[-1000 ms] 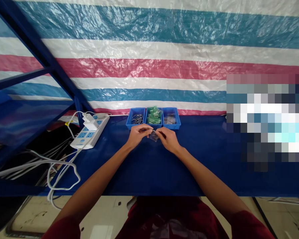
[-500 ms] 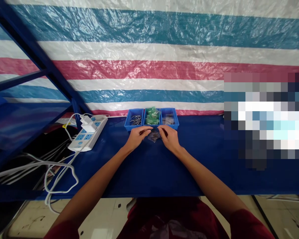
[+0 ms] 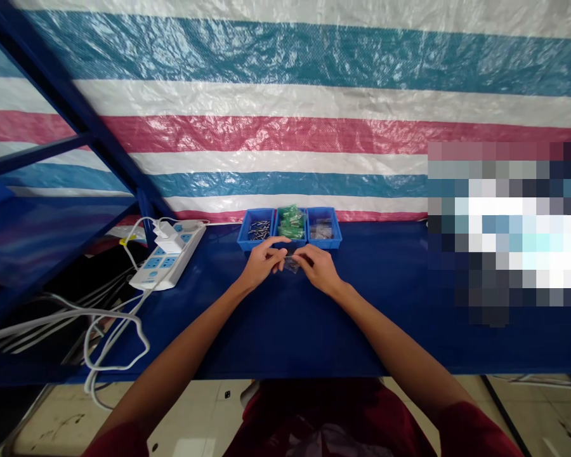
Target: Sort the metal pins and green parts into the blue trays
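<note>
A small clear plastic bag (image 3: 292, 264) with something dark in or under it shows between my hands, low over the blue table. My left hand (image 3: 263, 262) pinches thumb and fingers at the bag's upper left, its index finger stretched out above. From the right, my right hand (image 3: 316, 265) pinches the same upper edge, with a thin pale line running between the fingertips. Just behind are three blue bins: the left bin (image 3: 242, 236) holds metal screws or similar pins (image 3: 260, 230), the middle one green-printed packets (image 3: 291, 223), the right bin (image 3: 337, 237) small clear bags (image 3: 321, 228).
A white power strip (image 3: 171, 270) with plugged-in adapters lies on the left of the blue table (image 3: 295, 330). White cables (image 3: 117, 339) loop over the left edge. A striped plastic sheet (image 3: 285, 133) hangs behind. The right side is pixelated.
My hands have come closer together and slightly toward me, over the clear bag. My left index finger has lifted away from the thumb.
</note>
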### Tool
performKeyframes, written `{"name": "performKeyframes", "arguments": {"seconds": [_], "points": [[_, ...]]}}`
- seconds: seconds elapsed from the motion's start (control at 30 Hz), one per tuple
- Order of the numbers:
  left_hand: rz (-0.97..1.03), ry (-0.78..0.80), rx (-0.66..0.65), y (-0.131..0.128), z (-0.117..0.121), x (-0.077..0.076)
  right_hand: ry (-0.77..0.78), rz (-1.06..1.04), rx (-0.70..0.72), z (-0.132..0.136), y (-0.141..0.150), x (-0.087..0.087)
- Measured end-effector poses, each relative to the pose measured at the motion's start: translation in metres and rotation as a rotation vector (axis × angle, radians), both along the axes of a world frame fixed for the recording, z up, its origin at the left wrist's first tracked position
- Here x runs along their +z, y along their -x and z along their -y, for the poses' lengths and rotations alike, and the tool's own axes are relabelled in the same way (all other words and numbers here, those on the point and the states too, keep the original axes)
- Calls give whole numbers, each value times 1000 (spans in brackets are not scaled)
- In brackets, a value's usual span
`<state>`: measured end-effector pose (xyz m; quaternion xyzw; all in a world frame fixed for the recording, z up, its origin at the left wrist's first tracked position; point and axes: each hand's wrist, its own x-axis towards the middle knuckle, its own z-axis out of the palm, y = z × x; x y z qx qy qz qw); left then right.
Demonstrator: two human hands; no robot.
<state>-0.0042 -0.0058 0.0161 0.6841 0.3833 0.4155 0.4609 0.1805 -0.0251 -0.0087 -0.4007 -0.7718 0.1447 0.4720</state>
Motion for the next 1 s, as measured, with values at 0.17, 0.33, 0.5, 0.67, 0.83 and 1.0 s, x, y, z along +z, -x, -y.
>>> {"name": "performKeyframes", "arguments": {"seconds": [0.17,0.33,0.5,0.67,0.83,1.0], "points": [[35,-77,62,-1,-3,-5,1,-56,-111,-2,-2,2],[2,-132,126,-1,-4,-5,46,-68,-105,0,-1,3],[-18,-148,175,-1,-2,-4,42,-25,-42,0,0,1],[7,-122,169,-2,-1,-4,51,-1,-41,-2,-1,-2],[99,-74,124,-4,-1,-5,95,1,-90,-4,-1,-4],[175,-11,117,-4,-4,-8,113,0,-80,-4,-1,-4]]}}
